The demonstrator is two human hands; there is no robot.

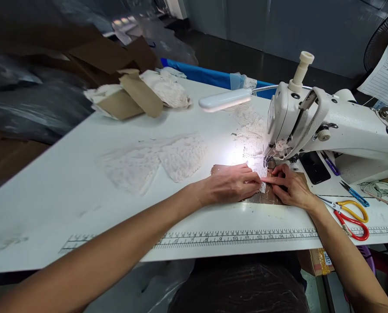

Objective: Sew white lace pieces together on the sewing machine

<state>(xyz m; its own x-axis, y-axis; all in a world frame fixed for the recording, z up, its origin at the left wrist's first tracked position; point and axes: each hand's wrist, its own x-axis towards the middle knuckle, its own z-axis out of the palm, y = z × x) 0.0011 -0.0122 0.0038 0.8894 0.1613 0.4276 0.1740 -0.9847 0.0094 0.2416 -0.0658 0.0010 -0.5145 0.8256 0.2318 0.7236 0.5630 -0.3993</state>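
Observation:
At the sewing machine (353,126), a strip of white lace (262,188) lies under the needle area, brightly lit. My left hand (235,184) comes in from the left with its fingers pressed together on the lace's edge. Just to the right of the needle, my right hand (292,188) has bent fingers closed on the same lace, its fingertips nearly meeting the left ones. Both hands rest over a brown, shiny sheet (262,199) on the table. The exact grip of the fingertips is partly hidden.
White lace pieces (184,156) lie on the table (83,208) at left. Behind them is a lace bundle with brown card (142,93). A lamp (225,101) hangs beside the machine. Scissors (352,215), blue snips (354,194) and a black phone (314,167) are at right.

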